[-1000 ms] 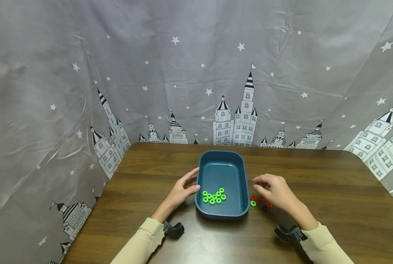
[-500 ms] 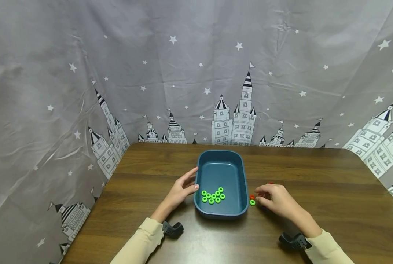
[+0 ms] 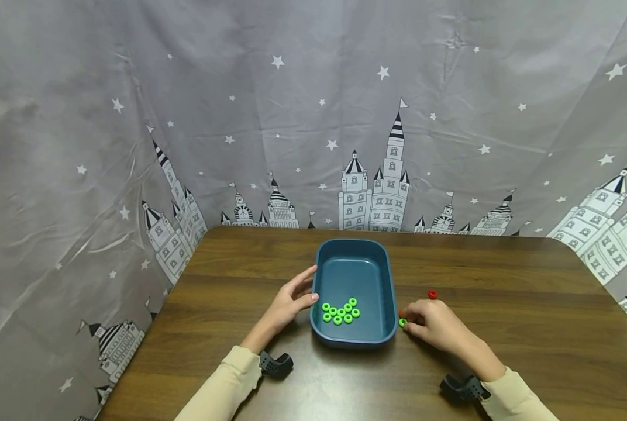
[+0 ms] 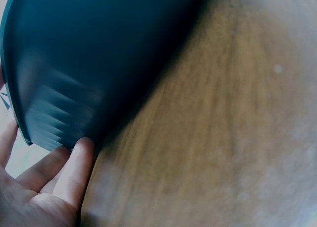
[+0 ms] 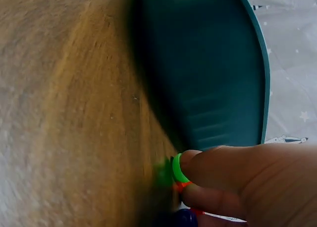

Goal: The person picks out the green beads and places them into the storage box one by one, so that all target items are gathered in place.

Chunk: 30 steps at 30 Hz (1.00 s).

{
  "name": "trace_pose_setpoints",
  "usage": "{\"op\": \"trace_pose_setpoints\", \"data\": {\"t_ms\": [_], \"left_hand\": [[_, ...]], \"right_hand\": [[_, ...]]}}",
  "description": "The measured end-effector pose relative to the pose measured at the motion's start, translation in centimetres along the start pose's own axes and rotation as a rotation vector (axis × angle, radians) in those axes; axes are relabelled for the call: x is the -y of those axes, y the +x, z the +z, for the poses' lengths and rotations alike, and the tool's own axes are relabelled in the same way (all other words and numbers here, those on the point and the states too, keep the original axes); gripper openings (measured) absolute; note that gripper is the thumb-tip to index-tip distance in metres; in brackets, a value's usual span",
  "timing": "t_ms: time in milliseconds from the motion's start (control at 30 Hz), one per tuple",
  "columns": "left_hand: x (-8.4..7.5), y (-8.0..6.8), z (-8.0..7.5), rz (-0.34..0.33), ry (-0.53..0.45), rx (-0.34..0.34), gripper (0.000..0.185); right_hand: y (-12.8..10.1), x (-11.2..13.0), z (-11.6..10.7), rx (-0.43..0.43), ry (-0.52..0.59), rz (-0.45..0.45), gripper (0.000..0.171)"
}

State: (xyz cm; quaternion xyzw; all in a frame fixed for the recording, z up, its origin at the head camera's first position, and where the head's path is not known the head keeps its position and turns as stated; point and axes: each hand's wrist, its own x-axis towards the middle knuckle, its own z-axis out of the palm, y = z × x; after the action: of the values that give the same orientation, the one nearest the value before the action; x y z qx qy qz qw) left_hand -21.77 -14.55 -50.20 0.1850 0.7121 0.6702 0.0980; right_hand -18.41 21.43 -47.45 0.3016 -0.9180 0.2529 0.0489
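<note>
Fingers on a green ring
The right hand (image 3: 433, 325) pinches the green ring (image 5: 176, 168) beside the tray (image 3: 390, 304); the left hand (image 3: 288, 304) rests open on it.

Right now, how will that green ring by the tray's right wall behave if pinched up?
The green ring looks small and smooth, so probably light and slippery. Its round shape may roll if dropped on edge. The right hand touches it with a fingertip beside the tray.
</note>
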Motion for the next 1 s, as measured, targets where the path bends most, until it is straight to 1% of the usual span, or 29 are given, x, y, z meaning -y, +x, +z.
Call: {"op": "trace_pose_setpoints", "data": {"t_ms": [333,567,1000], "left_hand": [[-0.07,0.05,0.06,-0.004,-0.006,-0.001,0.069],[-0.10,0.03,0.13,-0.001,-0.006,0.002,0.069],[-0.13,-0.08,0.11,0.003,0.001,-0.005,0.069]], "right_hand": [[0.02,0.04,0.37,-0.020,-0.067,-0.040,0.009],[-0.12,0.18,0.54,-0.019,-0.071,-0.032,0.010],[-0.20,0.47,0.70,-0.027,-0.139,-0.054,0.011]]}}
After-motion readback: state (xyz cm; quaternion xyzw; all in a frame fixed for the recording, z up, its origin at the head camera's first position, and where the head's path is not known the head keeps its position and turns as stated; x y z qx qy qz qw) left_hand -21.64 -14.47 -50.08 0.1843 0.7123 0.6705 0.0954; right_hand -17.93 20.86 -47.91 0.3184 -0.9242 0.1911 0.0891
